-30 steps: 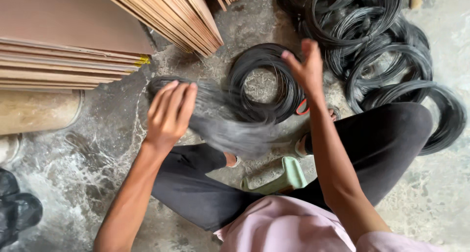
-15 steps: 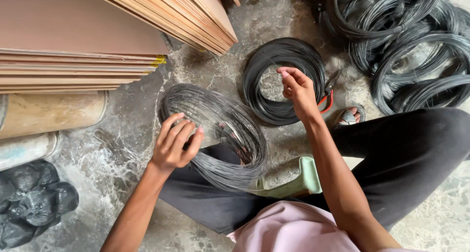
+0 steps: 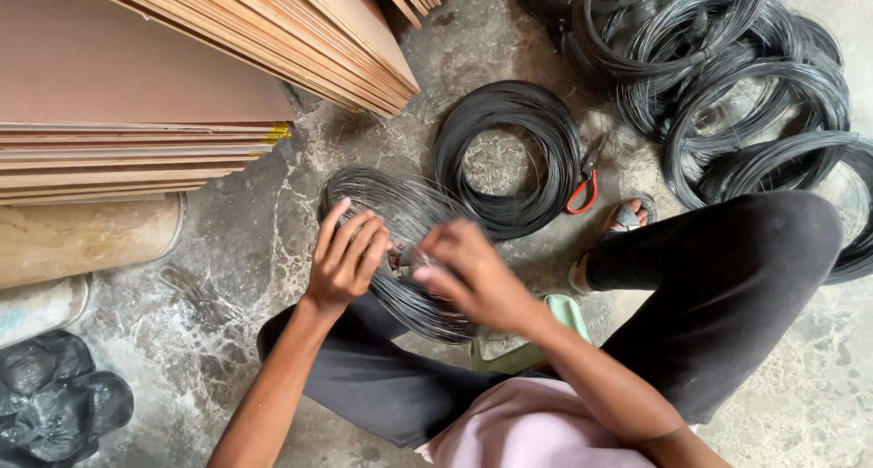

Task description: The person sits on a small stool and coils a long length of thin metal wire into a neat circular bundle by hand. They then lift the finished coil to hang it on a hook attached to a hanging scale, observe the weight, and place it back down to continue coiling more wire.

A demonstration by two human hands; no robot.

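Both hands meet over a grey wire coil (image 3: 400, 250) that lies on the floor (image 3: 236, 268) in front of the person's knees. The left hand (image 3: 346, 259) rests palm down on the coil's near-left side, forearm slanting up from the bottom edge, fingers (image 3: 359, 236) straight and close together. The right hand (image 3: 473, 277) reaches across from the right, wrist bent, fingers curled shut on the coil's strands. A black coil (image 3: 509, 159) lies just beyond, red-handled cutters (image 3: 584, 181) beside it.
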